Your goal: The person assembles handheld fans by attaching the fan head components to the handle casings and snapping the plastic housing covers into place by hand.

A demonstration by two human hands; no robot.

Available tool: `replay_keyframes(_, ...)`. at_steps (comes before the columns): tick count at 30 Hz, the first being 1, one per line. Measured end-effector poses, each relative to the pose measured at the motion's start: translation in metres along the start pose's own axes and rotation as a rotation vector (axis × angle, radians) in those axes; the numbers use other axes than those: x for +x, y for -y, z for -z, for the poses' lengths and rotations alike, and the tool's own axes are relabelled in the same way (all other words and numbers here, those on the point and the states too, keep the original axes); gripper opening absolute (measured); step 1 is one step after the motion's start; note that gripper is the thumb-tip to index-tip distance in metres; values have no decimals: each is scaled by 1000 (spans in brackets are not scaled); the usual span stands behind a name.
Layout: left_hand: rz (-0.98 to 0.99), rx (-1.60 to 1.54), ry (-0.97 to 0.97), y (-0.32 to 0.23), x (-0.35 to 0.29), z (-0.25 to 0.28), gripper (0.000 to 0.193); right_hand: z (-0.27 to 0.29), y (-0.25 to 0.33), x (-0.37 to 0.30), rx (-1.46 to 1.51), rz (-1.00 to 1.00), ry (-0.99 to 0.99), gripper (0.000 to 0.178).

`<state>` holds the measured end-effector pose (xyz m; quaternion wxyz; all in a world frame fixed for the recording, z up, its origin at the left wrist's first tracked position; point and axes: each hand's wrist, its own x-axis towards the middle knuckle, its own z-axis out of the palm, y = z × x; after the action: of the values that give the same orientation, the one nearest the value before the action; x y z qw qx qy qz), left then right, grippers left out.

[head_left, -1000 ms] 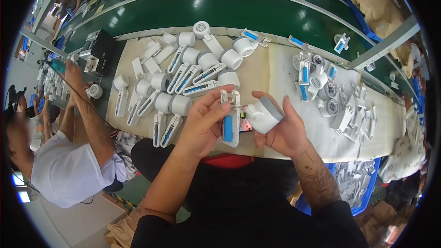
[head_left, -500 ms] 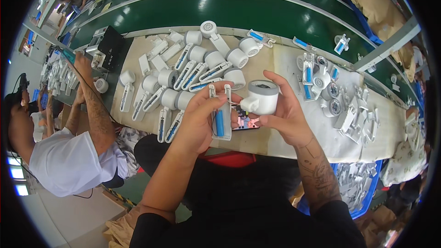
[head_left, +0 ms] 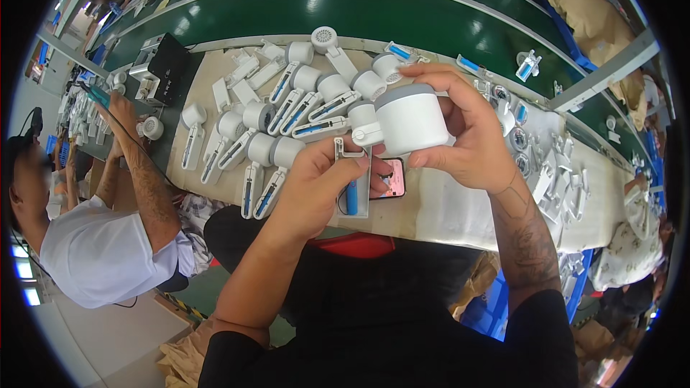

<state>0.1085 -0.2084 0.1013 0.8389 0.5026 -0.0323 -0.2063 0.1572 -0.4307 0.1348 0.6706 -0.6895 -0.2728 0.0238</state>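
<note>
My left hand [head_left: 315,188] is closed on a white handle housing [head_left: 362,205], with the thumb pressed over it and a blue cylindrical battery [head_left: 351,197] inside. A white round fan head [head_left: 413,126] with a grey rim is gripped by my right hand [head_left: 476,133], fingers at its top and thumb below. Its short neck meets the upper end of the housing; I cannot tell whether the two are joined. Behind them, several white handheld fans [head_left: 287,111] with open handles and blue batteries lie in rows on the left.
A phone [head_left: 395,179] with a pink screen lies behind the housing. More fan parts [head_left: 550,165] are piled on the right, above a blue crate [head_left: 496,302]. A green conveyor [head_left: 309,3] runs along the back. At left, a co-worker [head_left: 108,244] holds a corded tool beside a black box [head_left: 162,72].
My right hand has raised and tilted the fan head, bringing its neck over the top of the housing. The rim opening has turned out of sight. My left thumb has moved down slightly.
</note>
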Motion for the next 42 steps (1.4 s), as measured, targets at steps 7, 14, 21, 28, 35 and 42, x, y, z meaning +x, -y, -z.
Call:
replay_keyframes(7,68,12,-45,-6,-5,-5,24,4,-5,1,74,-68,72,67)
replay_keyframes(14,50,59,-56,-6,-2,-11,21,11,0,0,115,-94,73,64)
replay_keyframes(21,38,83,-51,-3,0,-15,17,18,7,0,39,-164,46,82)
replay_keyframes(28,141,108,-49,-5,-2,-20,19,28,18,9,17,-195,144,77)
replay_keyframes(35,158,278,46,5,-6,-28,18,30,45,49,-342,-444,589,53)
replay_keyframes(42,228,295,53,5,-9,-27,20,29,30,49,-410,-503,633,57)
